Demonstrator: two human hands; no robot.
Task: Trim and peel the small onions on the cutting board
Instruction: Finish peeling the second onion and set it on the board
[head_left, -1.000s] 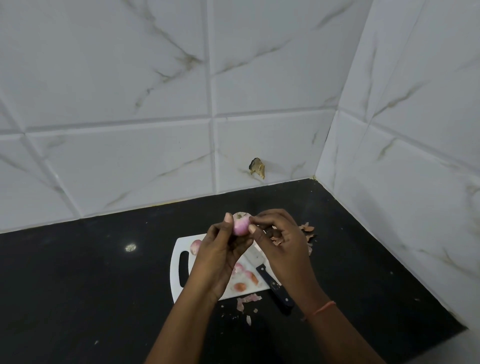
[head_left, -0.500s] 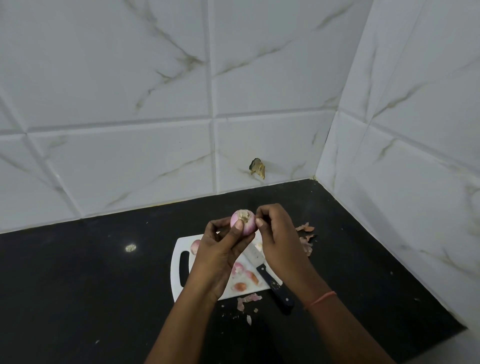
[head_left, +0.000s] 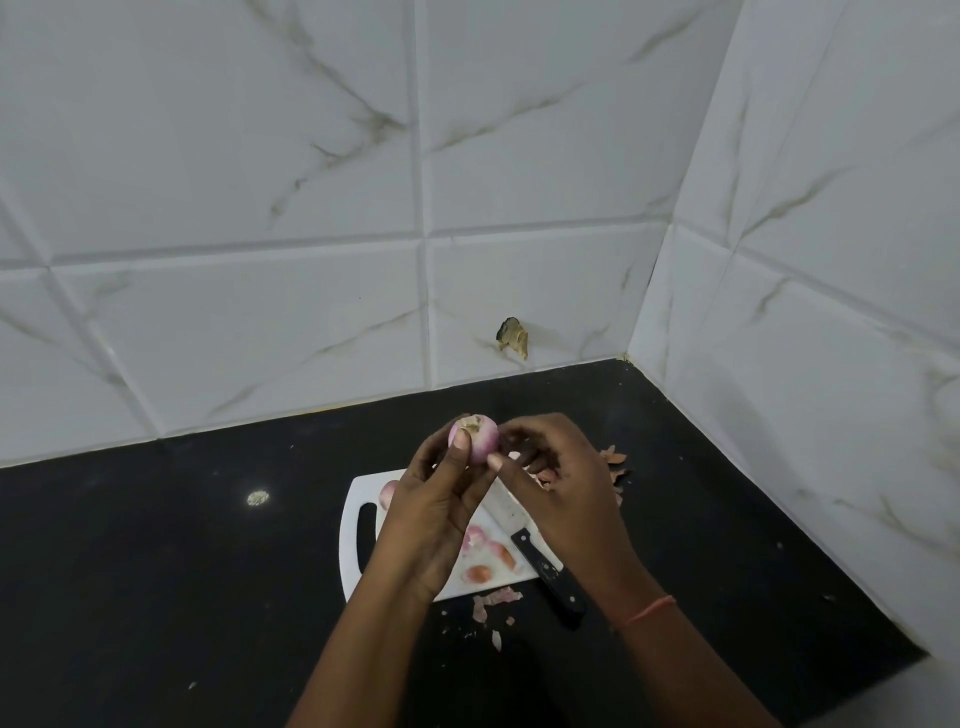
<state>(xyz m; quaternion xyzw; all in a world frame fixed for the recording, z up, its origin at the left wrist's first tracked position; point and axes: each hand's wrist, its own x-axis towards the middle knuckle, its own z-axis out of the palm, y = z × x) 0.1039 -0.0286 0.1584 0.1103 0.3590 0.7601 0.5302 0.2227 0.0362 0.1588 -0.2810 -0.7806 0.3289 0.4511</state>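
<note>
My left hand (head_left: 434, 512) holds a small pink onion (head_left: 479, 438) up above the white cutting board (head_left: 353, 551), thumb across its front. My right hand (head_left: 561, 488) pinches at the onion's right side with thumb and fingertips. Its root end faces up. Another onion (head_left: 387, 493) lies near the board's far left corner, partly hidden by my left hand. Cut onion pieces (head_left: 488, 558) lie on the board's near right part. A knife (head_left: 540, 564) with a black handle rests across the board's right edge.
Dry onion skins (head_left: 613, 465) are piled on the black counter (head_left: 156, 571) right of the board, and pale peel scraps (head_left: 493, 603) lie in front of it. White tiled walls (head_left: 311, 208) close the back and right sides.
The onion has been turned in my left hand and shifted slightly left and up. My right hand's fingers moved from its top to its right side.
</note>
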